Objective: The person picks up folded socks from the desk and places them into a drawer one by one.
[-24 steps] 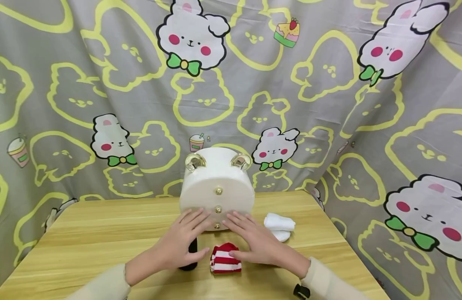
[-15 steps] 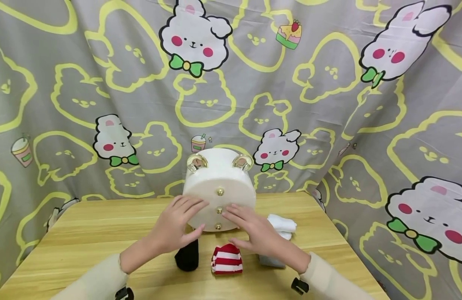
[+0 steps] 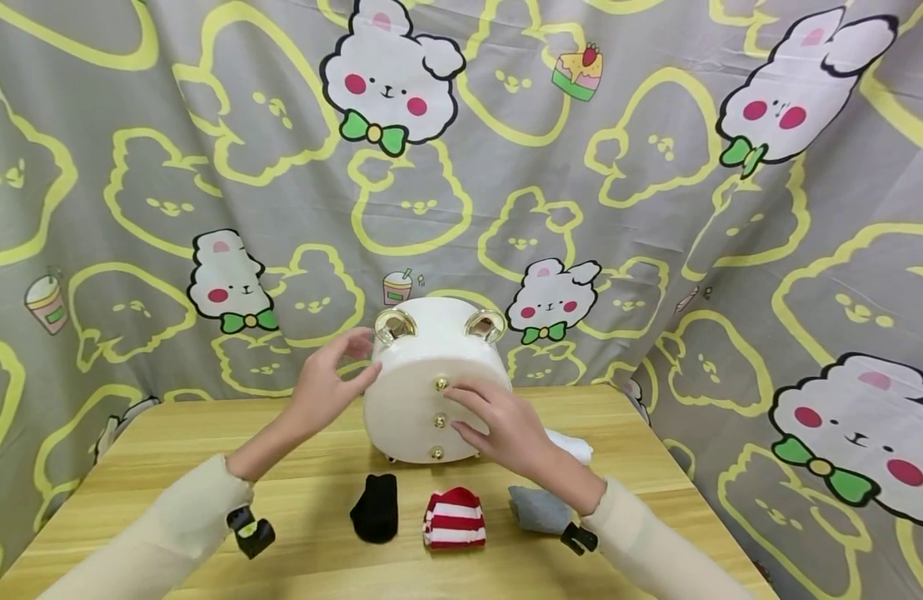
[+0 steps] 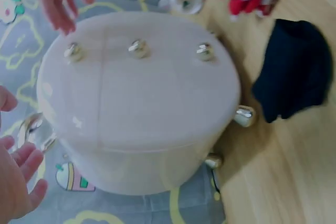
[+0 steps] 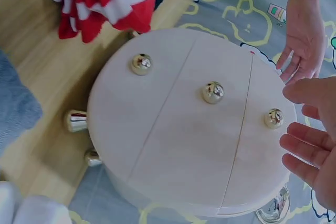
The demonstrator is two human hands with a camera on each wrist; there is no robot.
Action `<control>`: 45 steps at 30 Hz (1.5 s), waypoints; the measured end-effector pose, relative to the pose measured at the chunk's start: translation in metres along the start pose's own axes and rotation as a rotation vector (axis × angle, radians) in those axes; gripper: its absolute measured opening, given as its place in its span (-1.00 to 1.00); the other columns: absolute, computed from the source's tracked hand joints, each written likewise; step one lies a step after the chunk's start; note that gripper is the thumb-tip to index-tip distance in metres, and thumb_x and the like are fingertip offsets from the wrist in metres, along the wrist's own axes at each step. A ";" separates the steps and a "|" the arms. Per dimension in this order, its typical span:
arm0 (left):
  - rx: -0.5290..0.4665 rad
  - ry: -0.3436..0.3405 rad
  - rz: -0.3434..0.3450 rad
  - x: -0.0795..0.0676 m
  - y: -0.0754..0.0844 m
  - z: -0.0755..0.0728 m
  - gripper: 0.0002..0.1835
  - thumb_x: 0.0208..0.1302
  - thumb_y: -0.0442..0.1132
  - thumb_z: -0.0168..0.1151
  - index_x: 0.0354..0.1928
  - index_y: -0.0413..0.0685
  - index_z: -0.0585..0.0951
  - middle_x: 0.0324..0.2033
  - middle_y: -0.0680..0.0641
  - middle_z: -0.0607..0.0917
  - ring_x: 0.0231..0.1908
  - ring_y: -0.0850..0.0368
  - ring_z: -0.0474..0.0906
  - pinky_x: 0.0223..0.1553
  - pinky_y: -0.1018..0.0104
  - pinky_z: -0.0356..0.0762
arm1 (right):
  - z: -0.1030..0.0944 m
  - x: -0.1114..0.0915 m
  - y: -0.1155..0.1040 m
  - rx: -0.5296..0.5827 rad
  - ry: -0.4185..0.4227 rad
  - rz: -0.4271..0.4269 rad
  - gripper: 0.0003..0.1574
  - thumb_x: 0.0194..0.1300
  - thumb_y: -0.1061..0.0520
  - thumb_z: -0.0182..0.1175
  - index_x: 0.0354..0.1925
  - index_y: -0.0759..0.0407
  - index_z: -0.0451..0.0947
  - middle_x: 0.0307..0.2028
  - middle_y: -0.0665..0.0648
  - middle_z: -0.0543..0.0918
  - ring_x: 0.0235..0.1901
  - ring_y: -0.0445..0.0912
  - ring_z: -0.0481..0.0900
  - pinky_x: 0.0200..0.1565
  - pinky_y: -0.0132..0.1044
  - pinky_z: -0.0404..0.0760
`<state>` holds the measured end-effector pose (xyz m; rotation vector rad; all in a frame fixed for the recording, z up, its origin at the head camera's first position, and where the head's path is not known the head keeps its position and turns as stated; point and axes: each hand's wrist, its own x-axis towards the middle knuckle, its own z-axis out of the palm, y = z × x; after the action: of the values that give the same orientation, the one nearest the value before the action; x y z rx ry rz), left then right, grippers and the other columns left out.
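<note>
A rounded white drawer box (image 3: 409, 408) stands at the back of the table, with gold ear shapes on top. Three gold knobs run down its front, among them the top knob (image 5: 273, 118). My left hand (image 3: 326, 383) is raised beside the box's upper left, fingers loosely bent near the left ear (image 3: 394, 326). In front of the upper drawers hovers my right hand (image 3: 506, 427), its fingertips close to the top knob in the head view. The right wrist view shows those relaxed fingers (image 5: 307, 145) near the front's edge, holding nothing.
Before the box lie a black sock (image 3: 375, 508), a red-and-white striped folded sock (image 3: 454, 518) and a grey one (image 3: 542, 510). A white folded sock (image 3: 572, 446) sits right of the box, partly behind my right arm. A patterned curtain (image 3: 281, 200) hangs behind the table.
Both hands have left the lower front of the box. The left rose up and left towards the ear; the right rose towards the top knob. The black and grey socks came into fuller view.
</note>
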<state>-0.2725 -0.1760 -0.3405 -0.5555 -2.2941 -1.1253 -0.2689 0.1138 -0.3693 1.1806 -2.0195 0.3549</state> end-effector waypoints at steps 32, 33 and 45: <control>-0.310 -0.167 -0.278 0.054 -0.028 0.009 -0.46 0.35 -0.19 0.37 0.31 -0.21 0.51 0.09 -0.30 0.67 -0.07 0.17 0.61 -0.09 0.48 0.61 | 0.032 0.031 0.015 -0.450 0.015 -0.301 -0.67 0.58 0.20 -0.05 -0.09 0.11 0.69 -0.12 0.13 0.66 -0.09 0.00 0.65 -0.02 -0.20 0.68; -0.317 -0.171 -0.279 0.055 -0.030 0.010 -0.47 0.35 -0.19 0.38 0.30 -0.20 0.53 0.08 -0.30 0.68 -0.09 0.18 0.61 -0.09 0.43 0.63 | 0.033 0.031 0.015 -0.452 0.014 -0.304 -0.68 0.57 0.20 -0.04 -0.10 0.11 0.69 -0.13 0.13 0.66 -0.09 0.00 0.65 -0.02 -0.20 0.68; -0.381 -0.103 -0.358 0.063 -0.044 0.019 -0.65 0.30 -0.10 0.43 -0.10 -0.27 0.67 -0.39 0.22 0.69 -0.31 0.31 0.57 -0.30 0.46 0.57 | 0.036 0.033 0.018 -0.465 -0.006 -0.346 -0.73 0.54 0.26 0.01 -0.14 0.15 0.67 -0.19 0.12 0.65 -0.14 -0.03 0.65 -0.01 -0.24 0.70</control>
<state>-0.3520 -0.1771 -0.3381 -0.3505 -2.3362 -1.7651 -0.3102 0.0825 -0.3676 1.1935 -1.7287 -0.2766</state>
